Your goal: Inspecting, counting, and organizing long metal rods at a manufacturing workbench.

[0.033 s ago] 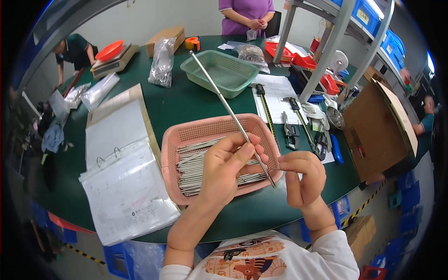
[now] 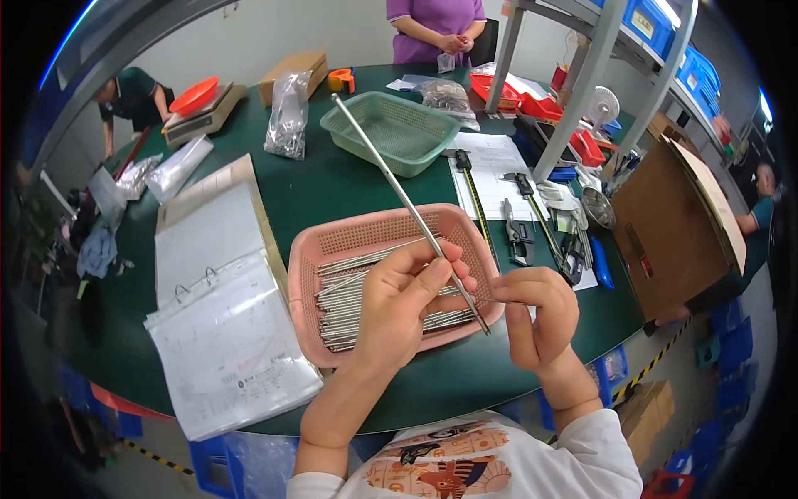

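Observation:
A long, thin silvery metal rod (image 2: 385, 164) slants across the view, its far end over the green basket and its near end close to my right hand. My left hand (image 2: 405, 301) pinches it near the lower end between thumb and fingers. Close beside that end, my right hand (image 2: 539, 312) is closed in a pinch; a thin, dark sliver seems to show at its fingertips, too small to name. Beneath both hands stands a pink plastic basket (image 2: 301, 287), where several similar metal rods (image 2: 339, 309) lie side by side, partly hidden by my left hand.
An open ring binder (image 2: 229, 366) lies left of the pink basket. Behind is a green basket (image 2: 349, 150). Calipers (image 2: 525, 193), a micrometer (image 2: 519, 241) and papers lie to the right, near a shelf post (image 2: 573, 100) and cardboard box (image 2: 673, 233). A person in purple (image 2: 436, 29) stands opposite.

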Demonstrator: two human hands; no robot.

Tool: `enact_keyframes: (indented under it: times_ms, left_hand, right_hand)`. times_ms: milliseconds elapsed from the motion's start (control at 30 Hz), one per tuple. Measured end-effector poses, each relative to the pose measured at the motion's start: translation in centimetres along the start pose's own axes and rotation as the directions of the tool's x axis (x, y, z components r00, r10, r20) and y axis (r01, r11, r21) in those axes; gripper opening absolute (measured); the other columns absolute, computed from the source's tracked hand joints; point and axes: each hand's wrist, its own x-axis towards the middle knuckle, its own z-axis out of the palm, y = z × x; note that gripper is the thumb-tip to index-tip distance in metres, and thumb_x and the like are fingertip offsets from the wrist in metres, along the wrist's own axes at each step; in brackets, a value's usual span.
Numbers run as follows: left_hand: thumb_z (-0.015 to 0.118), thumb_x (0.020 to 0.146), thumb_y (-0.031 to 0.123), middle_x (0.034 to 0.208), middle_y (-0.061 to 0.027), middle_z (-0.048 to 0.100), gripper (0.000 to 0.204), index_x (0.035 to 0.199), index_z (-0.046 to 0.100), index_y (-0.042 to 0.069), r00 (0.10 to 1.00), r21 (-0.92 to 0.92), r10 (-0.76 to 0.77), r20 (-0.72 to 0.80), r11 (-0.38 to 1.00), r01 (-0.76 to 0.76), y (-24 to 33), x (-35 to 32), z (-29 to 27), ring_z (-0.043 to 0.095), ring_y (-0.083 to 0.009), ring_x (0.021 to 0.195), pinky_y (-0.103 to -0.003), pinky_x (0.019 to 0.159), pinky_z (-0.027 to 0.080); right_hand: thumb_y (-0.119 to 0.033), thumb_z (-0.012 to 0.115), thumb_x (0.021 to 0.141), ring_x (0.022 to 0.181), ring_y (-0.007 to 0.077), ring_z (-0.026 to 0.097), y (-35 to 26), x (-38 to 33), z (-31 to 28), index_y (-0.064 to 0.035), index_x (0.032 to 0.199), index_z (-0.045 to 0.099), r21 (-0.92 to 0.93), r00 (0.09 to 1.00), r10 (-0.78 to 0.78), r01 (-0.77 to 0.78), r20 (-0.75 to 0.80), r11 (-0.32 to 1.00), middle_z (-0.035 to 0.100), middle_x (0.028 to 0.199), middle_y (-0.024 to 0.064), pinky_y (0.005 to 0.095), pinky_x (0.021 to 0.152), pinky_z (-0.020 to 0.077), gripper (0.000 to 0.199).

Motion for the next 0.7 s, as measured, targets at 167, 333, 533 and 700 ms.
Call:
enact_keyframes:
  times_ms: [167,333,533,700]
  left_hand:
    - [0.049,0.088,0.008,0.087,-0.0088,0.059,0.019,0.103,0.055,-0.002,1.000,-0.004,-0.023,0.019,1.000,0.023,0.0,-0.3,-0.3,0.061,-0.0157,0.080,-0.027,0.066,0.056]
    - [0.055,0.084,0.007,0.088,-0.0094,0.060,0.020,0.101,0.057,-0.004,0.995,-0.145,-0.043,0.094,0.988,0.057,-0.6,-0.2,-0.7,0.061,-0.0185,0.077,-0.030,0.066,0.056]
    - [0.061,0.080,0.009,0.086,-0.0093,0.058,0.024,0.099,0.058,-0.005,0.986,-0.151,0.029,0.165,0.988,-0.003,-1.0,-0.2,-1.0,0.061,-0.0195,0.074,-0.028,0.063,0.055]
    - [0.062,0.079,0.008,0.085,-0.0094,0.057,0.024,0.098,0.058,-0.006,0.984,-0.112,0.055,0.170,0.993,-0.036,-1.3,0.0,-0.9,0.061,-0.0196,0.072,-0.027,0.063,0.054]
  right_hand:
    - [0.000,0.058,0.069,0.059,0.0224,0.057,0.4,0.7,1.2,-0.0034,0.081,0.056,0.094,0.999,0.019,-0.015,-0.049,0.995,0.060,0.072,0.0080,0.0302,0.052,0.0435,0.013]
    - [0.000,0.053,0.074,0.065,0.0227,0.059,0.7,0.8,1.4,-0.0027,0.086,0.054,0.185,0.999,-0.014,0.022,-0.048,0.982,0.061,0.077,0.0098,0.0305,0.056,0.0454,0.012]
    - [-0.001,0.055,0.073,0.064,0.0223,0.059,0.5,0.9,1.3,-0.0037,0.086,0.054,0.261,0.995,-0.025,0.050,-0.099,0.964,0.061,0.075,0.0086,0.0304,0.055,0.0451,0.013]
    - [-0.003,0.059,0.070,0.056,0.0209,0.057,0.6,0.9,1.7,-0.0038,0.080,0.058,0.262,0.986,0.006,0.039,-0.168,0.964,0.059,0.069,0.0063,0.0293,0.049,0.0434,0.011]
